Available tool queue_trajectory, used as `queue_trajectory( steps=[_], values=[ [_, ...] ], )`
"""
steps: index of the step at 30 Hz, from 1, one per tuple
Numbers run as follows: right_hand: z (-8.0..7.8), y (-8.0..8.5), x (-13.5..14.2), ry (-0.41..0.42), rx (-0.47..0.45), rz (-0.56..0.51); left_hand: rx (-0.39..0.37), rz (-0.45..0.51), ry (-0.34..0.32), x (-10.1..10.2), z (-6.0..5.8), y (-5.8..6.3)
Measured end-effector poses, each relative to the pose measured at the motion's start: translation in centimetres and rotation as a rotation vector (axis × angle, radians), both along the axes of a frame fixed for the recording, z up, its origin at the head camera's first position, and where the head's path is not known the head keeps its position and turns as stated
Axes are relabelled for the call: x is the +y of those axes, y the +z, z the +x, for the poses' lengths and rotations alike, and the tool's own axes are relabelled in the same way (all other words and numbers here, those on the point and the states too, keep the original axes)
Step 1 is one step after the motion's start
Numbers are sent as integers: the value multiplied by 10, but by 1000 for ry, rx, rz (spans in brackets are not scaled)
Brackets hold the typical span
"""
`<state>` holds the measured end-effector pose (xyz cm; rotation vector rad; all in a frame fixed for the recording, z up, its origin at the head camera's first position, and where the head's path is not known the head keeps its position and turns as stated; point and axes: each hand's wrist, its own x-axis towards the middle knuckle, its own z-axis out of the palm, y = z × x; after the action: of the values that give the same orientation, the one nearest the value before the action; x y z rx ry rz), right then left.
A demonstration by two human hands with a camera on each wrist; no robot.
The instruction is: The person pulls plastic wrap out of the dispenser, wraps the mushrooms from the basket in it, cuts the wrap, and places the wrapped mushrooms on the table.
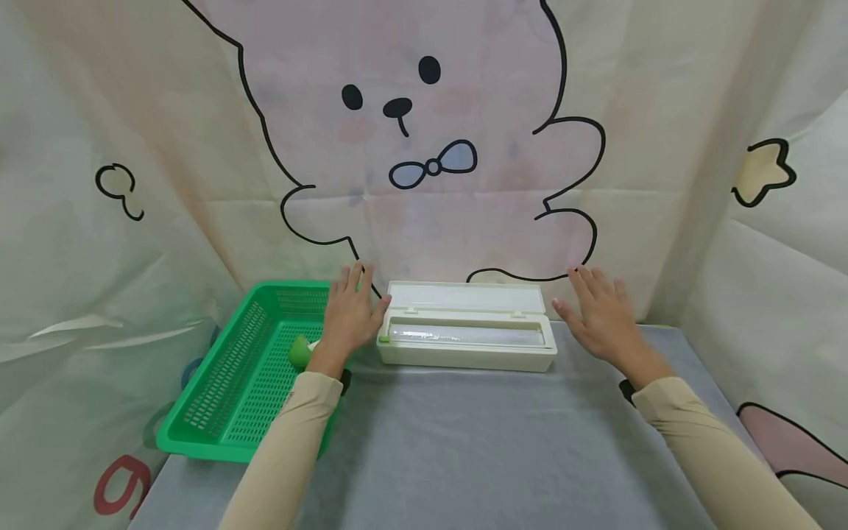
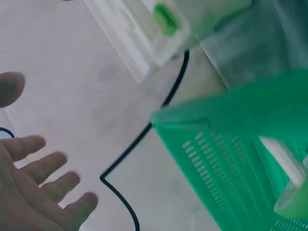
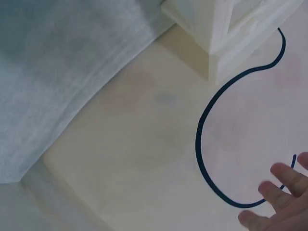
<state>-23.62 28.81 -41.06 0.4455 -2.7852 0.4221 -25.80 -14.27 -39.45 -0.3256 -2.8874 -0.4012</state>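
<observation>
A white cling film dispenser [image 1: 464, 359] stands on the table with its lid [image 1: 467, 297] raised at the back. Inside lies a shiny roll of clear film [image 1: 467, 336], and a small green slider [image 2: 166, 20] sits at its left end. My left hand [image 1: 351, 316] is held up near that end, fingers spread, holding nothing. Beyond the dispenser's right end, my right hand [image 1: 601, 325] is raised with fingers extended and nothing in it. In the right wrist view, only the fingertips [image 3: 274, 195] and part of the palm show.
A green perforated plastic basket [image 1: 199, 447] stands at the left, partly behind my left forearm. In it is a rounded green thing [image 1: 299, 353] with a white part, half hidden by my wrist. Grey cloth covers the table [image 1: 477, 449]; a printed curtain [image 1: 503, 235] hangs behind.
</observation>
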Motion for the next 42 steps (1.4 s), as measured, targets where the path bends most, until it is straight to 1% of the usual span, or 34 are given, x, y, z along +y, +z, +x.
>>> queue_trajectory(
  steps=[4, 7, 13, 15, 17, 21, 25, 28, 32, 35, 37, 42],
  values=[
    [3, -7, -10, 46, 13, -23, -34, 20, -51, 10, 4, -3],
    [2, -15, -19, 82, 4, -19, -70, 41, -68, 19, 5, -8],
    [-9, -40, -37, 143, -77, -16, -121, 43, -90, 34, 0, -26],
    [-10, -45, -43, 147, -107, -17, -137, 36, -103, 38, -1, -33],
    [-12, -49, -49, 152, -112, -11, -158, 43, -116, 41, -2, -38],
    [-17, -55, -57, 148, -79, 11, -183, 45, -133, 47, -2, -46],
    [-22, -59, -60, 147, -42, 9, -193, 42, -132, 50, -2, -53],
    [-24, -60, -61, 128, -61, -44, -194, 57, -132, 53, -2, -57],
    [-27, -59, -60, 68, -139, -185, -173, 54, -137, 55, -5, -62],
    [-29, -58, -58, 37, -173, -272, -152, 39, -138, 55, -8, -65],
    [-31, -58, -57, 27, -178, -303, -145, 46, -134, 55, -10, -66],
    [-34, -56, -54, 17, -171, -327, -114, 80, -103, 52, -14, -66]
  ],
)
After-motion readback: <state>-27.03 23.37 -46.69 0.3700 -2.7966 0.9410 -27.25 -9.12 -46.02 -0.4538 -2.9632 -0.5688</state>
